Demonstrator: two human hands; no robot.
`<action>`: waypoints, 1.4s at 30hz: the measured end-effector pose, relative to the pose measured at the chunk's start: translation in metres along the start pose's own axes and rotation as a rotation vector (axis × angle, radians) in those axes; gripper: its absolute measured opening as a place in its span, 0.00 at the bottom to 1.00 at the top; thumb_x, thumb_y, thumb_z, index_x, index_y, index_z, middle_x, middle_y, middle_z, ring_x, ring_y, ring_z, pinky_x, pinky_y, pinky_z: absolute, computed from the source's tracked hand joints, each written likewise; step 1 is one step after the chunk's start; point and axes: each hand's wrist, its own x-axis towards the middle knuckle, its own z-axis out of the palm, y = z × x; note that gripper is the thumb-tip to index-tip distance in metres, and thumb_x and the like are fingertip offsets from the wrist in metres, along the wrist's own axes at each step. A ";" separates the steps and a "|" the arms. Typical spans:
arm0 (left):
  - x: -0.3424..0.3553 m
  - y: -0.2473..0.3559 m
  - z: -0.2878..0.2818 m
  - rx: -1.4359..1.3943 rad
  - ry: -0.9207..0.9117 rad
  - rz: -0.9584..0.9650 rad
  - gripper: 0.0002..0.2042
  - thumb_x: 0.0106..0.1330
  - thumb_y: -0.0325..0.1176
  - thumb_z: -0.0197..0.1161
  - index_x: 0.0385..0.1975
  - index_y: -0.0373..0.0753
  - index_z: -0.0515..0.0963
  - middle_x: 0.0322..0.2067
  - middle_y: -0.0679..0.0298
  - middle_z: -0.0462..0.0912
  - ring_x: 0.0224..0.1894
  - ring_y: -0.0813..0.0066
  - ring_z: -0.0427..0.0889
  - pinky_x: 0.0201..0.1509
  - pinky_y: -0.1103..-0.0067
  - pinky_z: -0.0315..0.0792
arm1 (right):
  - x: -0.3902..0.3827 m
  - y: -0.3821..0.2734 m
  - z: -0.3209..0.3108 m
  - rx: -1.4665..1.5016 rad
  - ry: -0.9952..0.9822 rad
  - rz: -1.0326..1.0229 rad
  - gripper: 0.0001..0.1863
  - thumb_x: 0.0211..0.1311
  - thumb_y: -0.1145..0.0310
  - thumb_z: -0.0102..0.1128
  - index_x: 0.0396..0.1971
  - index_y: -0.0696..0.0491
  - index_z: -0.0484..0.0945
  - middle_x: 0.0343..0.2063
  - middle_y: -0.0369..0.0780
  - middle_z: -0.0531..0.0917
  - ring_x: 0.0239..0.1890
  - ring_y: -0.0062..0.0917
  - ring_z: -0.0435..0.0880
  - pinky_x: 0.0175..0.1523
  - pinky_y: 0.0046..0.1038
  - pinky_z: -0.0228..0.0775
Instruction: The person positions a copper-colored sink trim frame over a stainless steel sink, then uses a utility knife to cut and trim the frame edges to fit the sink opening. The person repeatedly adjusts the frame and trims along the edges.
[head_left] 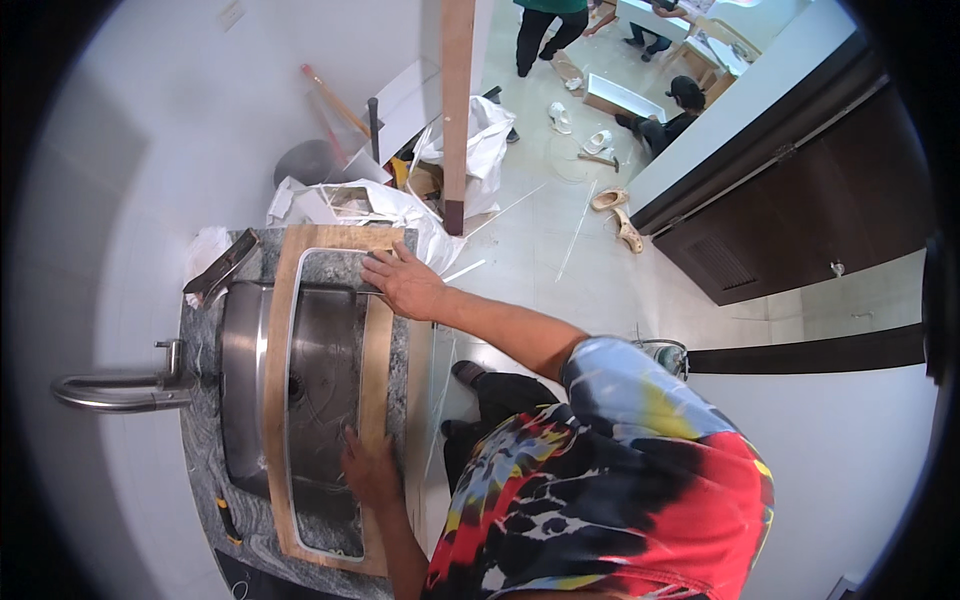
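Observation:
A rectangular wooden frame point(278, 400) with a white inner edge lies tilted over a steel sink point(245, 370) set in a grey stone countertop point(205, 400). My right hand point(410, 283) is at the frame's far right corner, fingers over the rail and reaching to the opening. Nearer me, my left hand point(370, 468) closes round the same right-hand rail, one finger pointing along its inner edge. The undersides of both grips are hidden. Through the opening show the basin and its drain.
A curved steel faucet point(125, 392) stands left of the sink. A yellow-and-black handled tool point(228, 520) and a dark metal piece point(222, 268) lie on the counter. Beyond are white sacks point(480, 140), a wooden post point(457, 110), clogs point(618, 215), a hammer point(598, 158), a brown door point(800, 190) and several people.

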 end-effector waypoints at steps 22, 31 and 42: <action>0.003 0.002 -0.006 0.005 -0.091 -0.138 0.38 0.58 0.59 0.65 0.64 0.41 0.69 0.48 0.48 0.78 0.50 0.48 0.77 0.52 0.59 0.72 | -0.077 -0.128 0.007 0.249 -0.204 -0.296 0.28 0.55 0.70 0.55 0.59 0.55 0.72 0.67 0.43 0.67 0.70 0.36 0.63 0.72 0.56 0.47; 0.007 0.008 -0.010 0.020 -0.025 -0.051 0.37 0.57 0.55 0.68 0.63 0.39 0.69 0.50 0.46 0.77 0.51 0.46 0.77 0.53 0.60 0.72 | -0.023 -0.057 0.037 -0.165 0.022 0.011 0.26 0.59 0.65 0.57 0.57 0.56 0.73 0.63 0.45 0.71 0.67 0.41 0.66 0.70 0.56 0.49; 0.002 0.016 0.009 0.040 -0.010 -0.045 0.37 0.57 0.46 0.70 0.65 0.36 0.66 0.51 0.44 0.77 0.54 0.45 0.75 0.58 0.60 0.69 | 0.029 0.048 -0.043 0.119 0.105 0.308 0.20 0.63 0.66 0.55 0.54 0.56 0.74 0.56 0.47 0.76 0.59 0.42 0.73 0.65 0.50 0.59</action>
